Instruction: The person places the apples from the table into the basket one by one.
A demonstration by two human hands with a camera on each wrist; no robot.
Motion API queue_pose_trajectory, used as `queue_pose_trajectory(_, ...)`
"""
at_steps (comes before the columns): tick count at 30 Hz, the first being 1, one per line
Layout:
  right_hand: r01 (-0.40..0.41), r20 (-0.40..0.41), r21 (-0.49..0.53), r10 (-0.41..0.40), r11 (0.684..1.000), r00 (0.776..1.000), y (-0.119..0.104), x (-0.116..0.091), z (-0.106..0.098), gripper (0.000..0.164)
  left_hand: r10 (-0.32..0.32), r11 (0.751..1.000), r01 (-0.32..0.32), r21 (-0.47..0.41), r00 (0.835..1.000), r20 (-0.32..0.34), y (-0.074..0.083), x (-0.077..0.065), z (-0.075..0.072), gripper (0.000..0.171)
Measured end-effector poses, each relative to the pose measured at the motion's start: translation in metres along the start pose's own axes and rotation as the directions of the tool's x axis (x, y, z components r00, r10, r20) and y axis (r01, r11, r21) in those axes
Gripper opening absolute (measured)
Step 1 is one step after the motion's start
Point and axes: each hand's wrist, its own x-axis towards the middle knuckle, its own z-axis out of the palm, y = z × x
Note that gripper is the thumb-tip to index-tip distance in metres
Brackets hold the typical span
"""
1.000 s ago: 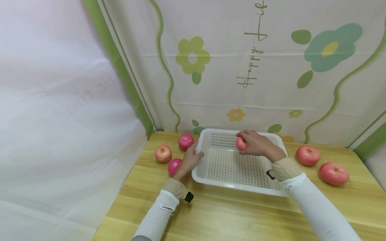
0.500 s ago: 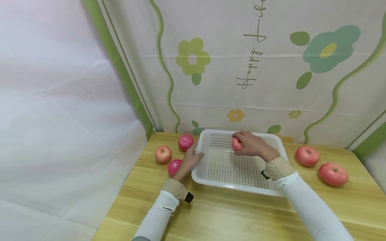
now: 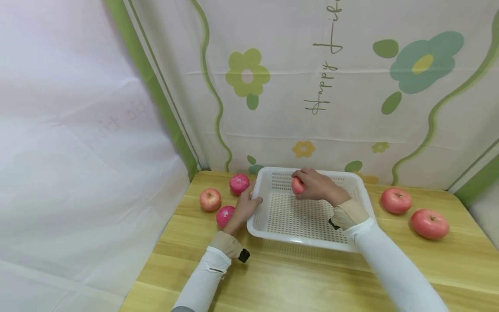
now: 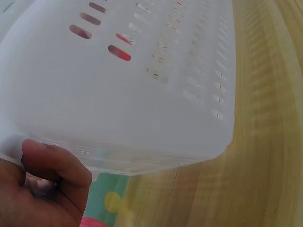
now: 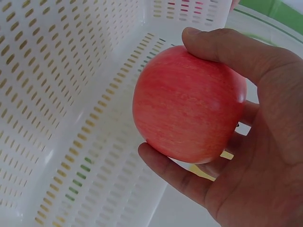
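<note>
A white perforated plastic basket [image 3: 300, 243] stands on the wooden table. My left hand [image 3: 244, 209] grips its left rim; in the left wrist view the curled fingers [image 4: 71, 165] show at the rim beside the basket's outer wall. Inside the basket's far part, my right hand [image 3: 320, 186] holds a red apple [image 3: 298, 186]. The right wrist view shows thumb and fingers round that apple [image 5: 189, 104], above the slotted floor.
Left of the basket lie a pale red apple [image 3: 210, 199] and two deep pink fruits, one farther back [image 3: 239, 184] and one partly behind my left wrist [image 3: 225, 216]. Two larger apples [image 3: 396, 200] [image 3: 430, 224] sit on the right. A printed curtain [image 3: 280, 121] hangs along the table's back edge.
My right hand has moved left across the basket with the apple in its grip. The left hand has stayed on the rim, and the basket has hardly moved.
</note>
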Motion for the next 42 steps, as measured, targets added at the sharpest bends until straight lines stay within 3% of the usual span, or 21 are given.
queue_pose_trajectory(9,-0.018,0.044,0.005,0.018,1.0,0.999,-0.008,0.011,0.005,0.069,-0.013,1.0,0.013,-0.006,1.0,0.005,0.0,-0.001,-0.001,0.074)
queue_pose_trajectory(16,0.002,0.027,-0.003,-0.002,1.0,1.0,-0.014,0.02,0.01,0.066,0.021,1.0,-0.021,-0.005,1.0,0.013,-0.001,0.0,-0.002,0.075)
queue_pose_trajectory(32,0.004,0.08,-0.001,-0.004,1.0,0.997,-0.025,0.034,0.023,0.069,-0.004,1.0,0.005,-0.015,1.0,0.007,-0.002,0.0,-0.002,0.074)
queue_pose_trajectory(42,0.018,0.102,-0.015,-0.016,1.0,0.995,-0.035,0.04,0.031,0.069,0.027,1.0,-0.027,-0.011,0.999,0.017,-0.001,-0.001,-0.002,0.073)
